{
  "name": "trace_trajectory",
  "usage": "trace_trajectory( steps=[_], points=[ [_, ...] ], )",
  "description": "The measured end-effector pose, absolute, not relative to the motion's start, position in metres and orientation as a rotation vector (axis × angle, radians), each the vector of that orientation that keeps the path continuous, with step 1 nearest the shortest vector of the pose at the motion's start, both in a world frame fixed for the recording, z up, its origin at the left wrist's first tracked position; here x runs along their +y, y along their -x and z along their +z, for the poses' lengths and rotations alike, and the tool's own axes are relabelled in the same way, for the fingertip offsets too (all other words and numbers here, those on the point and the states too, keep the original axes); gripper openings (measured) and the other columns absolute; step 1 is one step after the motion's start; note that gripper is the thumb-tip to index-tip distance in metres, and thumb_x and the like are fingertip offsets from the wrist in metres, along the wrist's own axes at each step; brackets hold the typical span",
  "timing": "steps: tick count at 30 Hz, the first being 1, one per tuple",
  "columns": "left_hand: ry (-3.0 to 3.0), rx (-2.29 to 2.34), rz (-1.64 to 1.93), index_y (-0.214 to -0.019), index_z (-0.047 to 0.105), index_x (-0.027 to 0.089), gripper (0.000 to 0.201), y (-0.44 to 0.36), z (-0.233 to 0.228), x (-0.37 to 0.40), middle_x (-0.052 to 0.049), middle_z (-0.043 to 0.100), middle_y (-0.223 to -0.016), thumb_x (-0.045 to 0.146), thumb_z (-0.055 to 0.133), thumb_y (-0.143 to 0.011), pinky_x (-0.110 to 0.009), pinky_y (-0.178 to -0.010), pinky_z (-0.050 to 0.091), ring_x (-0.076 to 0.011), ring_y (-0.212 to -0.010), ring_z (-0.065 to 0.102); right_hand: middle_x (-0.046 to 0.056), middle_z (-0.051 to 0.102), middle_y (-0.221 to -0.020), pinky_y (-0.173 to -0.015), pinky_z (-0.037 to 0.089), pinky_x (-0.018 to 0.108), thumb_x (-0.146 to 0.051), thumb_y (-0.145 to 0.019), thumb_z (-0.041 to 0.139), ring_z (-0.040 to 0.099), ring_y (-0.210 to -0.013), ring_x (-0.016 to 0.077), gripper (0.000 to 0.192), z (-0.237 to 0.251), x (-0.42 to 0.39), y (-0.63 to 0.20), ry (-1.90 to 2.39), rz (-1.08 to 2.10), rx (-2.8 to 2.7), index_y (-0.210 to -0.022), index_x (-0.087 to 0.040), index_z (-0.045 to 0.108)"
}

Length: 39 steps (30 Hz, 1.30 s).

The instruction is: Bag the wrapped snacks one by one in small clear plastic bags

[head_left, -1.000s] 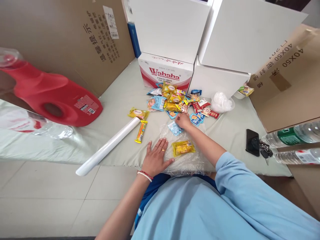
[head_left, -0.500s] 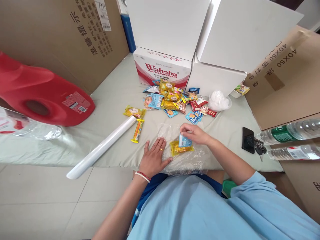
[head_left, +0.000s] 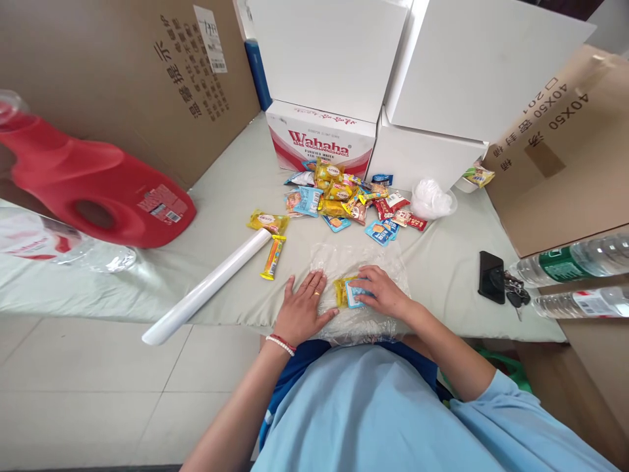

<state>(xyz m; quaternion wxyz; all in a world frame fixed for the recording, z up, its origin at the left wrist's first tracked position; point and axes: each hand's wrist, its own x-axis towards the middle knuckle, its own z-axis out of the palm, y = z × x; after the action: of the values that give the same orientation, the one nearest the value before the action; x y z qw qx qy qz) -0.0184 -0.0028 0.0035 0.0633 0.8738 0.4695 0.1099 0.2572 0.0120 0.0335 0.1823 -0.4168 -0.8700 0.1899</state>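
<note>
The right hand now rests low on the clear plastic sheet, fingers curled over a small blue packet that it presses down onto the yellow packet; half a second ago it held that blue packet lifted above the yellow one, and a second ago it was reaching far out at the snack pile. The left hand stays where it was, open and flat, palm down on the sheet's left edge, just beside the yellow packet. A ring shows on one finger and a bead bracelet on the wrist.

The sheet lies at the near edge of the cloth-covered surface, right in front of the person. Left of it lies a white roll, slanting toward the near edge, with an orange stick packet beside its far end and another yellow packet at its tip. Farther back sits the pile of snack packets, their print too small to read. Behind it, a red-and-white carton reads "Wahaha", against white boxes. A crumpled white bag lies to the pile's right.

At the right edge a black phone lies with keys, near two water bottles lying on their sides. The cardboard box there reads "40X50". At the left a red jug lies on its side.
</note>
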Motion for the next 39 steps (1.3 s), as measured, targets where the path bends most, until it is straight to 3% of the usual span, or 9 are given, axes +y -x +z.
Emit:
trace_trajectory(
  steps=[6,15,19,22,25,28,33,39],
  points=[
    [-2.648,1.428,0.291,-0.160,0.034,0.018,0.076,0.018,0.005,-0.003,-0.016,0.036,-0.165,0.060,0.047,-0.098,-0.063,-0.127,0.011,-0.0325,-0.153,0.036,0.013,0.065,-0.128,-0.110,0.044,0.055,-0.033,-0.100,0.061,0.049,-0.132,0.0302,0.033,0.014,0.001,-0.242,1.284,0.418,-2.332,-0.132,-0.026,0.069],
    [-2.664,1.426,0.270,-0.161,0.034,0.020,0.076,0.018,0.002,-0.002,-0.016,0.036,-0.165,0.061,0.047,-0.098,-0.063,-0.126,0.012,-0.0327,-0.153,0.035,0.011,0.070,-0.113,-0.110,0.045,0.052,-0.025,-0.102,0.055,0.052,-0.126,0.0285,0.027,0.018,0.042,-0.243,1.273,0.553,-2.250,-0.117,-0.026,0.078],
    [-2.655,1.436,0.274,-0.161,0.033,0.020,0.077,0.018,0.003,-0.002,-0.016,0.037,-0.165,0.061,0.047,-0.098,-0.062,-0.127,0.012,-0.0323,-0.153,0.035,0.014,0.064,-0.127,-0.112,0.043,0.051,-0.041,-0.102,0.057,0.050,-0.129,0.0289,0.036,0.034,0.029,-0.247,1.262,0.444,-2.220,-0.130,-0.023,0.070],
    [-2.645,1.436,0.286,-0.161,0.033,0.019,0.077,0.018,0.003,-0.002,-0.016,0.036,-0.165,0.061,0.047,-0.098,-0.062,-0.127,0.011,-0.0317,-0.154,0.035,0.016,0.055,-0.144,-0.117,0.036,0.057,-0.054,-0.089,0.072,0.041,-0.140,0.0343,0.065,0.045,0.004,-0.250,1.207,0.406,-2.412,-0.144,-0.021,0.058],
    [-2.633,1.433,0.284,-0.161,0.033,0.018,0.077,0.018,0.003,-0.002,-0.016,0.035,-0.166,0.061,0.047,-0.098,-0.063,-0.127,0.010,-0.0314,-0.154,0.034,0.017,0.052,-0.148,-0.117,0.035,0.061,-0.037,-0.091,0.073,0.039,-0.142,0.0352,0.060,0.043,-0.016,-0.253,1.243,0.403,-2.533,-0.146,-0.022,0.056],
    [-2.618,1.425,0.271,-0.161,0.033,0.018,0.077,0.018,0.005,-0.001,-0.016,0.034,-0.166,0.061,0.047,-0.098,-0.063,-0.127,0.008,-0.0310,-0.154,0.033,0.017,0.057,-0.141,-0.112,0.043,0.058,-0.020,-0.096,0.058,0.046,-0.135,0.0321,0.045,0.035,-0.019,-0.258,1.302,0.399,-2.407,-0.141,-0.023,0.060],
    [-2.599,1.420,0.269,-0.161,0.032,0.019,0.078,0.017,0.008,-0.002,-0.015,0.034,-0.166,0.060,0.048,-0.097,-0.063,-0.127,0.009,-0.0322,-0.154,0.033,0.012,0.067,-0.118,-0.098,0.053,0.047,-0.017,-0.102,0.043,0.061,-0.113,0.0258,0.038,0.040,-0.003,-0.273,1.278,0.489,-2.138,-0.129,-0.026,0.068],
    [-2.587,1.418,0.284,-0.162,0.032,0.022,0.077,0.017,0.010,-0.002,-0.015,0.035,-0.166,0.059,0.050,-0.097,-0.063,-0.127,0.009,-0.0332,-0.154,0.034,0.007,0.068,-0.105,-0.087,0.054,0.034,-0.018,-0.103,0.042,0.066,-0.097,0.0195,0.036,0.070,0.025,-0.271,1.216,0.671,-2.073,-0.123,-0.025,0.071]
  ],
)
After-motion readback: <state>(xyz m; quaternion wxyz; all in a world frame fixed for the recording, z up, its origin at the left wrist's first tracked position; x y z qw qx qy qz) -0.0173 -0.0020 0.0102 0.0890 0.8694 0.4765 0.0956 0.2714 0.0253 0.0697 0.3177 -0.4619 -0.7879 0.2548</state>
